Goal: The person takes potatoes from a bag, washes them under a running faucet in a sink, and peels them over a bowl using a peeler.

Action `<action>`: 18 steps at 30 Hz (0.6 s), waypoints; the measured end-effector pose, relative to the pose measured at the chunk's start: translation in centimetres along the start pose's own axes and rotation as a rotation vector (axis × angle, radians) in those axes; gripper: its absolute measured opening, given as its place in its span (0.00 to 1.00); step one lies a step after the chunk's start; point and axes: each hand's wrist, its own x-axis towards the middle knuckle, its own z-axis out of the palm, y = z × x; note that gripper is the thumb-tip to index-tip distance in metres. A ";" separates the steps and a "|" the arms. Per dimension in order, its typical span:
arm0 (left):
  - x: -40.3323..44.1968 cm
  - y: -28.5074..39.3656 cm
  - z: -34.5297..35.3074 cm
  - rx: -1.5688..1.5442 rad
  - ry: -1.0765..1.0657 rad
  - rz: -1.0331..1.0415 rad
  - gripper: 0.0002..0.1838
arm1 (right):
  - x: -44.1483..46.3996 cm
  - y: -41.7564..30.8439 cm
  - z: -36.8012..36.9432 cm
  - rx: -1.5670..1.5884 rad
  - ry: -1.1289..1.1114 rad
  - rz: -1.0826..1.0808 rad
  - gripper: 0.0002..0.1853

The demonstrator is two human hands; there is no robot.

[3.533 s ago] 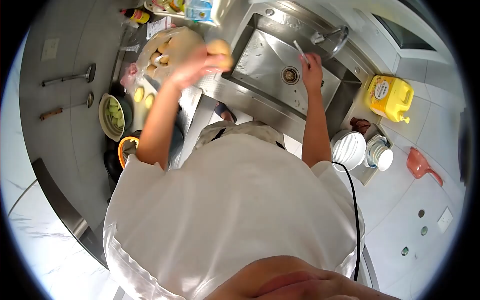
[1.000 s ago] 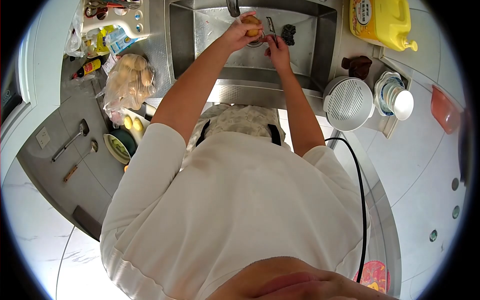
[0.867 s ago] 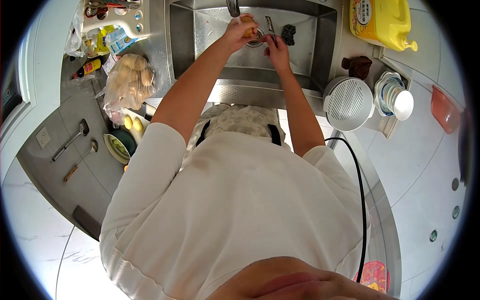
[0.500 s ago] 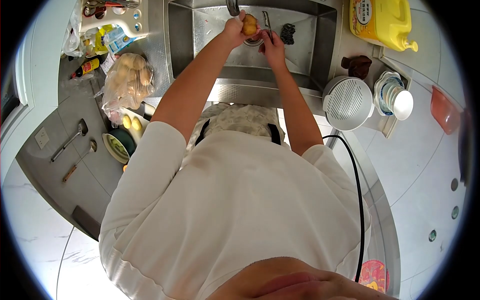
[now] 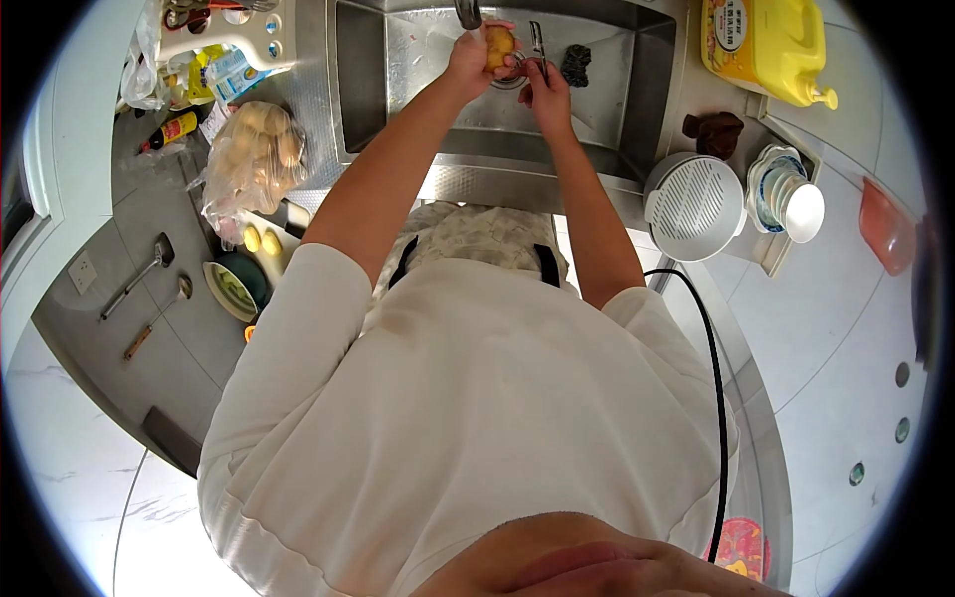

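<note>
Here, left fingers (image 5: 507, 70) round potato (image 5: 499, 44), right fingers (image 5: 538, 74) gripping peeler (image 5: 538, 38), bag (image 5: 225, 203) (see-through) of potatoes (image 5: 261, 145)

Yellow jug (image 5: 764, 48) on the counter (image 5: 696, 107), crumpled brown cloth (image 5: 713, 133) near it. White strainer (image 5: 700, 209) just beside stacked bowls (image 5: 794, 204). Spatula (image 5: 147, 273) and wooden-handled ladle (image 5: 161, 315) side by side along the grey wall (image 5: 139, 221).

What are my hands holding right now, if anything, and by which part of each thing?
Your left hand holds a potato around its left side; your right hand holds a peeler by its handle, the head clear of the fingers.
</note>
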 end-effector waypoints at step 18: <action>-0.3 0.2 0.2 0.016 0.104 -0.048 0.21 | 0.2 0.5 -0.2 0.028 -0.008 0.008 0.13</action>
